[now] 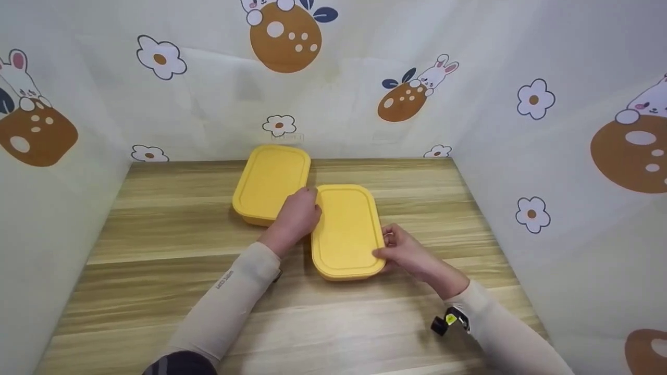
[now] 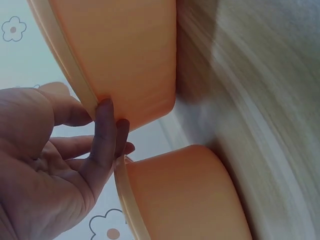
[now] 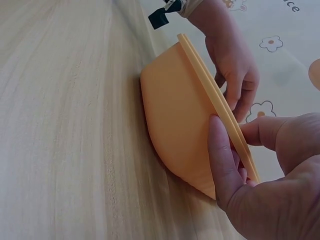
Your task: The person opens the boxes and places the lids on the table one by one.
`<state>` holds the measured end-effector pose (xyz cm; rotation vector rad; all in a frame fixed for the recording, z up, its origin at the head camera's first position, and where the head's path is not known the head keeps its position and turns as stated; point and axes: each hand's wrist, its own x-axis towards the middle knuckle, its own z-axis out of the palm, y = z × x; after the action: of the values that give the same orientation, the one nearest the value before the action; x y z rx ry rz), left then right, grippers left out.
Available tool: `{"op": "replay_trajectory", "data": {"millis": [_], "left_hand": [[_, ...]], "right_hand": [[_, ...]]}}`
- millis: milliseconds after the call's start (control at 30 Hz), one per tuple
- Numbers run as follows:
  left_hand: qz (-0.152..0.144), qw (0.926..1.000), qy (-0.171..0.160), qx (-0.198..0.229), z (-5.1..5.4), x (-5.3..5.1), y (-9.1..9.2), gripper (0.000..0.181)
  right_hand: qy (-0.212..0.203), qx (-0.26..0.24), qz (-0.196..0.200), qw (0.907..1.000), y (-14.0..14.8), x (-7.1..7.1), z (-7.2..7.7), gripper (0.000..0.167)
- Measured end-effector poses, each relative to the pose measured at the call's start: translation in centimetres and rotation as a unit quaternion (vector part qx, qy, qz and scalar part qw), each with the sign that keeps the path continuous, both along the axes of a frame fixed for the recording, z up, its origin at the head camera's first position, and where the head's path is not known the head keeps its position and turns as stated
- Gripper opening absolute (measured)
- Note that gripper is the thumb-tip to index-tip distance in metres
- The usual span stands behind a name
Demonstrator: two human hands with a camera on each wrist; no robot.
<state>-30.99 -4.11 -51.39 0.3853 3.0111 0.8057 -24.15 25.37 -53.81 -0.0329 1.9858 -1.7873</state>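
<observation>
Head view: two lidded yellow boxes sit on a wood-grain table (image 1: 156, 219). The nearer box (image 1: 346, 232) lies between your hands, its long axis running away from you, far end leaning slightly left. The farther box (image 1: 273, 182), just beyond and to the left, also points lengthwise away, its far end leaning right. Your right hand (image 1: 406, 252) pinches the nearer box's right rim, thumb on the lid, fingers underneath. Your left hand (image 1: 296, 212), partly closed, pinches that box's left rim toward its far end. From above, its fingertips are hidden; whether its other fingers touch the farther box is unclear. The left wrist view cuts off both boxes; in the right wrist view, your right hand hides part of the rim.
</observation>
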Motion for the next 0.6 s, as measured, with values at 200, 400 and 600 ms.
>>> {"op": "replay_trajectory", "data": {"millis": [200, 400, 600], "left_hand": [[-0.013, 0.9993, 0.022, -0.026, -0.43, 0.11, 0.15, 0.03], [-0.031, 0.997, 0.058, -0.04, -0.5, 0.13, 0.17, 0.024], [-0.03, 0.9928, 0.083, -0.08, -0.65, 0.32, 0.32, 0.033]], "right_hand": [[-0.004, -0.001, 0.0, 1.0, 0.02, 0.06, -0.07, 0.057], [-0.002, 0.002, 0.002, 1.0, 0.03, 0.07, -0.01, 0.056], [-0.003, 0.005, 0.001, 1.0, 0.02, 0.05, -0.12, 0.056]]}}
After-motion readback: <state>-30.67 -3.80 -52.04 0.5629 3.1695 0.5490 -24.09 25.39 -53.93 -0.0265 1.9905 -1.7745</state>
